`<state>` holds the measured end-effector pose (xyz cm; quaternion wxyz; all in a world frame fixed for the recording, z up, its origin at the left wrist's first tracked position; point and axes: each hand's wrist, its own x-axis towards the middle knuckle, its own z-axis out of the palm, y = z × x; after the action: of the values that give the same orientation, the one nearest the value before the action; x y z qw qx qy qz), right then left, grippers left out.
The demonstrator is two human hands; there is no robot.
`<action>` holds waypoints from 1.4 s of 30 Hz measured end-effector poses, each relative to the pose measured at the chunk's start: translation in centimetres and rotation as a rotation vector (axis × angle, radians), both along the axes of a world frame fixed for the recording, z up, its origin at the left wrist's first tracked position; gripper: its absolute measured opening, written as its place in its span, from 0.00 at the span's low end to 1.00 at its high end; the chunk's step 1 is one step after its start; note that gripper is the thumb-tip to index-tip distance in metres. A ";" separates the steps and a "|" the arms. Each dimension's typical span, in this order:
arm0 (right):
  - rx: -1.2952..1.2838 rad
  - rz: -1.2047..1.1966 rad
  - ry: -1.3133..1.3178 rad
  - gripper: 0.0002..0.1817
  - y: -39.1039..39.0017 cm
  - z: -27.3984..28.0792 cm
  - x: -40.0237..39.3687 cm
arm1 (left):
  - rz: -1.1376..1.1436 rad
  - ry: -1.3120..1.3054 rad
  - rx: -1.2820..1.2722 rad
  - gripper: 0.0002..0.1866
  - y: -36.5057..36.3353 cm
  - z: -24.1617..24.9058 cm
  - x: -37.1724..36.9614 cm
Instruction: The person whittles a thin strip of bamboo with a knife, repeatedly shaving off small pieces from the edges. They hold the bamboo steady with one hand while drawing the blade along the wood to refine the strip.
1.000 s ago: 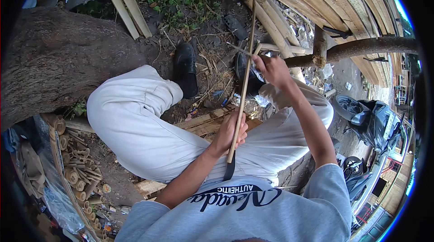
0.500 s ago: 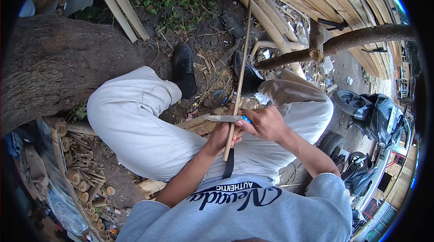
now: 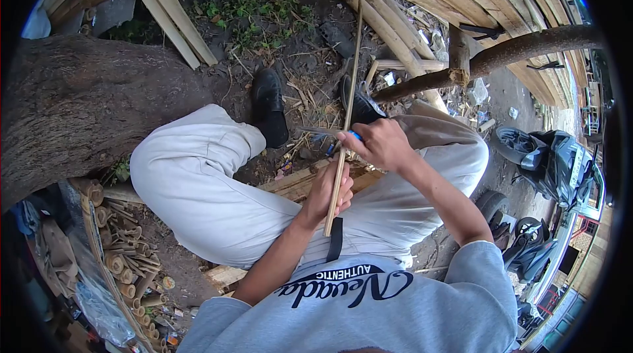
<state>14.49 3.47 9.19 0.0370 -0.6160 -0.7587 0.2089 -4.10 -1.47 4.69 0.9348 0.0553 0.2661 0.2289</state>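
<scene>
A long, thin bamboo strip point(image 3: 351, 92) runs from near my lap away between my feet. My left hand point(image 3: 325, 189) is closed round its near part, just short of the end. My right hand point(image 3: 384, 147) grips a knife by its blue handle point(image 3: 356, 135), of which only a bit shows. The knife's blade point(image 3: 315, 130) points left and crosses the strip a little beyond my left hand; it looks blurred. My right thumb lies against the strip near the blade.
A thick tree trunk point(image 3: 79, 102) lies at left, above cut bamboo pieces point(image 3: 125, 267). Bamboo poles point(image 3: 395, 30) and a branch point(image 3: 527, 53) stand ahead and to the right. A motorcycle point(image 3: 550, 162) is parked at right. Shavings point(image 3: 306, 92) litter the ground between my shoes.
My right hand and the knife have moved along the strip, away from my body and from my left hand. My left hand keeps its hold in about the same place.
</scene>
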 end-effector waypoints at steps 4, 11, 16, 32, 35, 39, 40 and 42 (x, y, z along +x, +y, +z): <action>0.103 0.079 -0.058 0.33 1.1 -1.4 1.8 | -0.069 0.117 0.069 0.25 -0.2 -0.3 0.5; 0.096 -0.277 -0.087 0.41 11.7 -8.5 9.4 | -0.089 0.251 0.066 0.28 -0.4 -0.6 1.5; 0.157 -0.411 0.030 0.42 13.6 -9.9 10.2 | -0.077 0.178 0.064 0.27 -0.2 -0.3 0.7; 0.222 -0.064 0.006 0.31 3.5 -5.4 6.2 | -0.054 -0.003 0.013 0.28 0.0 -0.6 0.2; 0.232 -0.195 -0.105 0.33 6.4 -7.7 8.5 | -0.070 0.038 0.023 0.27 -0.3 -0.7 0.1; 0.048 -0.566 -0.204 0.41 9.8 -11.2 14.5 | -0.076 0.122 0.047 0.27 0.0 -0.4 0.4; 0.063 -0.632 -0.209 0.40 9.6 -11.4 14.9 | -0.077 0.117 0.057 0.26 0.1 -0.4 0.5; 0.168 -0.724 -0.121 0.39 9.4 -11.5 14.7 | -0.076 0.133 0.058 0.27 0.3 -0.3 0.5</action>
<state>29.16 12.90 -2.35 0.1141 -0.8502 -0.5072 0.0824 -3.65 -1.14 4.38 0.9211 0.1073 0.3184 0.1968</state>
